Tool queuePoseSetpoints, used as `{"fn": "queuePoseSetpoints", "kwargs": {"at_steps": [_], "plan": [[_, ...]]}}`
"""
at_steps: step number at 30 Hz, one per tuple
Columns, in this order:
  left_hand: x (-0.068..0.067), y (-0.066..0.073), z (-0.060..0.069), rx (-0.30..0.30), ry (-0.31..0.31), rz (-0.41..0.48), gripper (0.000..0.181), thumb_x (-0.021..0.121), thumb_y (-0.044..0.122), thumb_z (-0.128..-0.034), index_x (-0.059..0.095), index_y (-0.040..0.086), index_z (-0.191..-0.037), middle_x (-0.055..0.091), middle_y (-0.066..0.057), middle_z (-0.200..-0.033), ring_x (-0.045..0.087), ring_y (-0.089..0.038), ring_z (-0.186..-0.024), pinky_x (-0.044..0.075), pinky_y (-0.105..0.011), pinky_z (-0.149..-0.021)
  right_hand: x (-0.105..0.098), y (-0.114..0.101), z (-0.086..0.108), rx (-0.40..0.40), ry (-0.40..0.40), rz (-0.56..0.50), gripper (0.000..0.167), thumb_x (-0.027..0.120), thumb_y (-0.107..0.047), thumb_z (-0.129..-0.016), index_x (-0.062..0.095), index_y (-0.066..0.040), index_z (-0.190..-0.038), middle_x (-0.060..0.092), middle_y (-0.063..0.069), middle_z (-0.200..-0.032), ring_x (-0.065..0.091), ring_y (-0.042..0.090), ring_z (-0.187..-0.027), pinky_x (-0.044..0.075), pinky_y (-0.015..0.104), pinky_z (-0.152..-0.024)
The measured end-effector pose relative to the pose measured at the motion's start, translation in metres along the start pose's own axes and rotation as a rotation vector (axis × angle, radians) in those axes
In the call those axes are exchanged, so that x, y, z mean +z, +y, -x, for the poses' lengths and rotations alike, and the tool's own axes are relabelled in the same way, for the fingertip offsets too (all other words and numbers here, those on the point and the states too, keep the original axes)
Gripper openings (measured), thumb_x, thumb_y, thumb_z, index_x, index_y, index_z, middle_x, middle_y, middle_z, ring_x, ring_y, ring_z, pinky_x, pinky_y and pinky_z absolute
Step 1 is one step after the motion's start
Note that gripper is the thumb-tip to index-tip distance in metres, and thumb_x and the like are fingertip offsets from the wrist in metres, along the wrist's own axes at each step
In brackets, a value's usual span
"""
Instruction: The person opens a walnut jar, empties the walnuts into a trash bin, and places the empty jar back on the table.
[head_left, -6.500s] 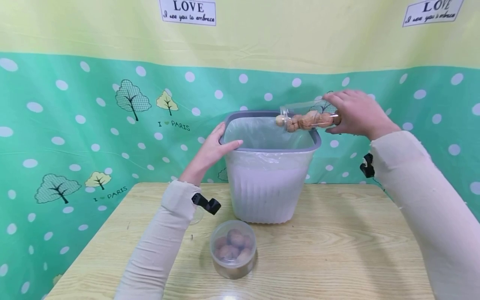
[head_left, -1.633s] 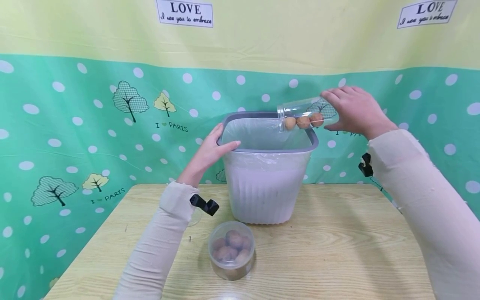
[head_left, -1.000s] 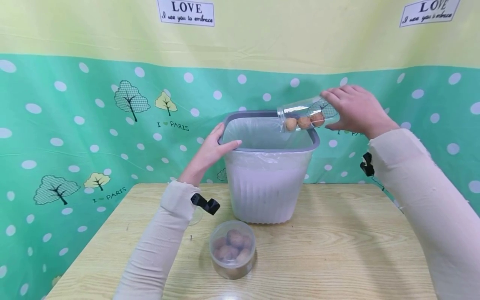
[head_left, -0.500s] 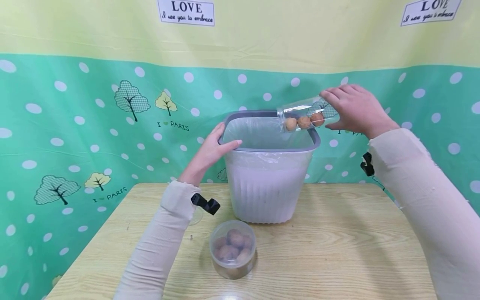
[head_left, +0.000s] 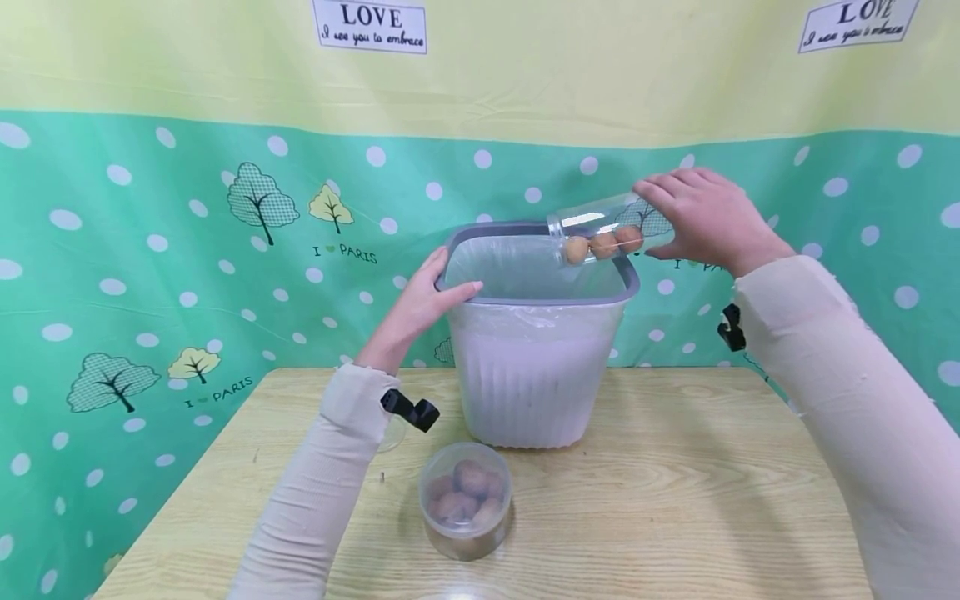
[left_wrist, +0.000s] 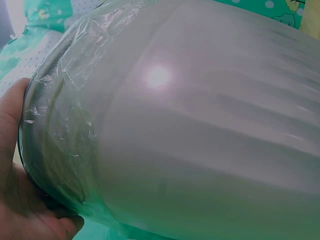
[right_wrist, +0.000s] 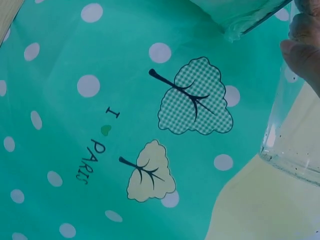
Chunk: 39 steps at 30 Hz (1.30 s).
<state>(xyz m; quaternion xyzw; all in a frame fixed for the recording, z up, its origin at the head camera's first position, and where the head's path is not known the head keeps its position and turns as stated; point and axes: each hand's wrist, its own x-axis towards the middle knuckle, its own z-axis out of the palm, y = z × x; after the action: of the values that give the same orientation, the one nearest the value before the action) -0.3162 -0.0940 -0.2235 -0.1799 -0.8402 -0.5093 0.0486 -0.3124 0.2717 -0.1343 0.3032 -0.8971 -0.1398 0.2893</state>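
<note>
R hand (head_left: 708, 218) clamped round base end of clear jar (head_left: 588, 220) | jar on its side, mouth over R part of lined waste bin (head_left: 536, 383) | 3 walnuts (head_left: 603, 245) in row inside jar | L hand (head_left: 416, 307) gripping bin's L rim | clear tub (head_left: 465, 547) w/ walnuts nearby, on wood-grain tbl (head_left: 675, 483)

Long cream sleeves (head_left: 300, 508), creased; cuffs (head_left: 358, 402) same shade; black wrist devices (head_left: 424, 414).

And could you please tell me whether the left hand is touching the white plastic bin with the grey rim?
Touching: the head view shows the left hand gripping the grey rim of the bin, leaving no gap.
</note>
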Motion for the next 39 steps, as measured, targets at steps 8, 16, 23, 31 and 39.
{"fn": "queuePoseSetpoints", "kwargs": {"at_steps": [8,16,23,31,39], "plan": [[0.0002,0.0001,0.0012,-0.019,0.007,0.015,0.093,0.066,0.043,-0.084,0.012,0.01,-0.151,0.004,0.0,-0.159,0.001,-0.017,-0.145,0.009,-0.04,-0.116,-0.0009,0.0008,-0.0004,-0.023,-0.004,0.007,0.089,0.087,-0.025,-0.064,0.042,0.0,-0.137,0.048,0.023,-0.134,0.041,0.041,-0.123,0.033,0.055,-0.104],[-0.0008,0.0009,0.0024,-0.024,0.002,0.023,0.093,0.065,0.044,-0.0845,0.011,0.01,-0.151,0.004,0.0,-0.159,0.001,-0.016,-0.144,0.011,-0.039,-0.116,0.0018,0.0026,0.0006,-0.042,0.005,0.022,0.088,0.087,-0.025,-0.064,0.043,0.001,-0.135,0.05,0.022,-0.132,0.042,0.041,-0.122,0.035,0.055,-0.103],[-0.0002,0.001,0.0009,-0.024,-0.009,0.01,0.092,0.065,0.043,-0.0854,0.01,0.009,-0.151,0.004,0.0,-0.159,0.001,-0.016,-0.144,0.01,-0.039,-0.116,0.0031,0.0035,0.003,-0.014,0.002,-0.009,0.089,0.087,-0.026,-0.064,0.043,-0.001,-0.136,0.05,0.022,-0.133,0.042,0.04,-0.122,0.035,0.055,-0.103],[-0.0003,0.0002,0.0017,-0.022,-0.004,0.021,0.093,0.065,0.043,-0.0851,0.01,0.009,-0.151,0.004,0.0,-0.159,0.001,-0.016,-0.144,0.011,-0.039,-0.116,0.0008,0.0008,0.0011,-0.001,-0.052,-0.023,0.088,0.086,-0.027,-0.065,0.043,-0.001,-0.136,0.049,0.022,-0.134,0.041,0.041,-0.123,0.034,0.057,-0.102],[0.0004,0.0002,0.0014,-0.018,0.001,0.019,0.094,0.066,0.045,-0.0841,0.011,0.009,-0.151,0.004,-0.002,-0.159,0.001,-0.017,-0.144,0.011,-0.039,-0.116,-0.0005,0.0001,-0.0002,0.01,-0.084,-0.056,0.086,0.086,-0.028,-0.065,0.044,-0.002,-0.135,0.05,0.021,-0.134,0.042,0.04,-0.123,0.034,0.057,-0.102]]}}
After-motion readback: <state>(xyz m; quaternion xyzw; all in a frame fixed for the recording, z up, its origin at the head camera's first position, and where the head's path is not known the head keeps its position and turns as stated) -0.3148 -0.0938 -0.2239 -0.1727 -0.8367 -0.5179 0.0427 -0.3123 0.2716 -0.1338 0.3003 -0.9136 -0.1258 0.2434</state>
